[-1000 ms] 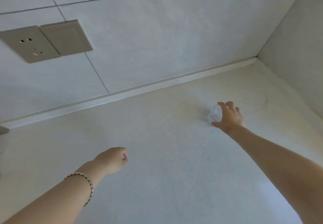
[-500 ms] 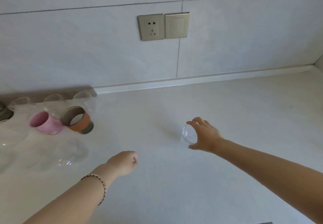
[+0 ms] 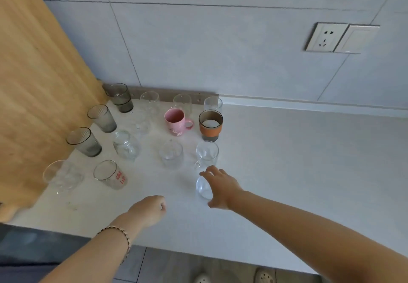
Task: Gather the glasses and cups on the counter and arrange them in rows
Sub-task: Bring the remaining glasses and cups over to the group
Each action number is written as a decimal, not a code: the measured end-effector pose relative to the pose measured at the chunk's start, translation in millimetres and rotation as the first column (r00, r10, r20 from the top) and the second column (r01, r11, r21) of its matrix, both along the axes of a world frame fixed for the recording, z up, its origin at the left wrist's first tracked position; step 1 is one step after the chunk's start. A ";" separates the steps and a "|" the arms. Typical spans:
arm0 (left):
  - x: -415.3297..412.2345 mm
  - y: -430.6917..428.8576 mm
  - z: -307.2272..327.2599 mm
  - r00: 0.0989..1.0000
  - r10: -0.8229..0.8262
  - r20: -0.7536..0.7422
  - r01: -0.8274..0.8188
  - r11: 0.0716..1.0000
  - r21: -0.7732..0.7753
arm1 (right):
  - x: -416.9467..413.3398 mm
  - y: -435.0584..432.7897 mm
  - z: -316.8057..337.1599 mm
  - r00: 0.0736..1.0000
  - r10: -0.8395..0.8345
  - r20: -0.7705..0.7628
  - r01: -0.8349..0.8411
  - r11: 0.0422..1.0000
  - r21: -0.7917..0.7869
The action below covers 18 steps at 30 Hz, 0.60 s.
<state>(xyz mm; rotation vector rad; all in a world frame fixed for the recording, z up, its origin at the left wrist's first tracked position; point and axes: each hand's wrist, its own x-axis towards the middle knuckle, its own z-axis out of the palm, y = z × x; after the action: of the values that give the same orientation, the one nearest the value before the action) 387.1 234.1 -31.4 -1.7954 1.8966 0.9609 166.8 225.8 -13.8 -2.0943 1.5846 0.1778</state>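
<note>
My right hand (image 3: 219, 186) grips a small clear glass (image 3: 202, 188) standing on the white counter (image 3: 298, 172), just in front of another clear glass (image 3: 207, 153). My left hand (image 3: 148, 211) hovers as a loose fist nearer the front edge, holding nothing. Several glasses and cups stand in rough rows at the left: a pink mug (image 3: 176, 122), an orange-banded cup (image 3: 210, 124), smoky grey tumblers (image 3: 120, 97) (image 3: 102, 118) (image 3: 84, 141), a red-printed glass (image 3: 110, 174) and clear glasses (image 3: 171, 157) (image 3: 127, 147).
A wooden panel (image 3: 37, 79) walls off the left side of the counter. A wall socket and switch (image 3: 341, 37) sit on the tiled wall at the right. The counter's front edge runs along the bottom, with floor and shoes (image 3: 265, 276) below.
My view has swung left from the bare counter corner to the group of glasses. My right hand has carried the small clear glass along to the group. My left fist stayed closed.
</note>
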 end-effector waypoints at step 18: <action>63.6 7.0 -23.3 0.995 0.079 -0.055 -0.079 0.997 -0.006 | 123.6 -37.7 -31.0 0.997 0.041 0.070 -0.037 0.998 -0.058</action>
<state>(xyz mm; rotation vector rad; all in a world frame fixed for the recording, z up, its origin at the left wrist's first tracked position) 450.7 241.1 -54.6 -1.8798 1.8765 1.0415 290.4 188.1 -44.8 -2.1509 1.5249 0.0721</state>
